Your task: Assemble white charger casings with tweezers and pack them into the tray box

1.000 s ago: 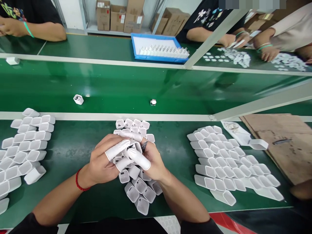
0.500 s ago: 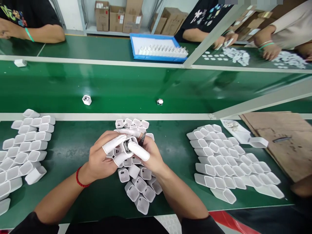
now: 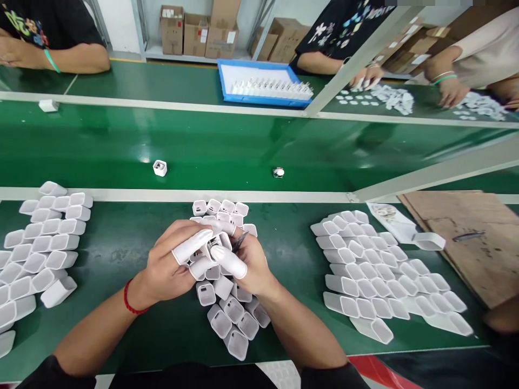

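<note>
My left hand [image 3: 172, 262], with white finger cots on its fingertips, grips a small white plastic housing [image 3: 221, 239] above the middle of the bench. Metal or circuit parts show inside its open end. My right hand [image 3: 249, 256], also in finger cots, closes on the same housing from the other side, its thumb at the opening. A dark pointed tool [image 3: 239, 242], perhaps tweezers, is tucked in the right hand; most of it is hidden. Beneath and around both hands lies a cluster of similar white housings [image 3: 235, 343], open ends up, some with a slot.
More white housings stand in rows at left [image 3: 60, 259] and right [image 3: 365, 289]. Cardboard [image 3: 466, 232] bears a dark tool. On the green belt [image 3: 219, 146] ahead sit a housing [image 3: 160, 168] and a small part [image 3: 278, 172]. Co-workers sit beyond, near a blue tray [image 3: 263, 100].
The items on the belt have shifted right. My right thumb has moved slightly at the housing's opening, and the dark tool is tilted differently. A co-worker's hands across have shifted.
</note>
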### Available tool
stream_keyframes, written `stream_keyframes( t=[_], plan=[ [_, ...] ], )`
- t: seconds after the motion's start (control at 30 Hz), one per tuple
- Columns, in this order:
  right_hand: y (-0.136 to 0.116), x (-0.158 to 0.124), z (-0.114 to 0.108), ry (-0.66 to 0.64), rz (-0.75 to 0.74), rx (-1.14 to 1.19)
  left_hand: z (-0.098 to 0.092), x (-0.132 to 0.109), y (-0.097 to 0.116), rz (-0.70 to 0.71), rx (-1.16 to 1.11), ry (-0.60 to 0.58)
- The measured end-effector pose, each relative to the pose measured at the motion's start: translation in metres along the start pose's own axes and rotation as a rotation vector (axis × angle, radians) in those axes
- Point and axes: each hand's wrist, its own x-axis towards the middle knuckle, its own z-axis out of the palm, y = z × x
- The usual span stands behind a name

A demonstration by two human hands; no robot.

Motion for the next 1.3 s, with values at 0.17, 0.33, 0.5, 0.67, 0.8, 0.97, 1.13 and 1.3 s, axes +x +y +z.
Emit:
stream_keyframes(
  t=[0.17, 0.33, 0.5, 0.67, 0.8, 0.97, 1.13, 1.3],
  plan=[
    [-0.002, 0.0, 0.0, 0.004, 0.009, -0.041, -0.003, 0.003, 0.0, 0.022, 0.038, -0.012],
    [0.001, 0.002, 0.0, 0.005, 0.001, -0.081, -0.005, 0.003, 0.001, 0.047, 0.072, -0.031],
    [0.003, 0.001, 0.001, -0.031, -0.023, -0.075, -0.004, 0.002, 0.0, 0.054, 0.079, -0.04],
    [0.002, 0.0, 0.003, -0.017, -0.048, -0.007, 0.0, -0.001, 0.002, 0.016, 0.044, -0.009],
    [0.005, 0.0, 0.007, 0.046, -0.025, 0.068, 0.003, -0.003, 0.001, 0.035, 0.065, 0.006],
    [0.003, 0.007, 0.006, 0.019, 0.047, -0.005, 0.003, -0.004, -0.004, -0.034, 0.052, 0.0],
    [-0.005, 0.008, -0.002, -0.003, 0.092, -0.055, -0.001, -0.004, -0.006, -0.283, -0.091, 0.029],
    [-0.008, 0.006, -0.012, -0.042, 0.094, -0.047, -0.011, 0.006, -0.005, -0.959, -0.628, 0.404]
  ],
)
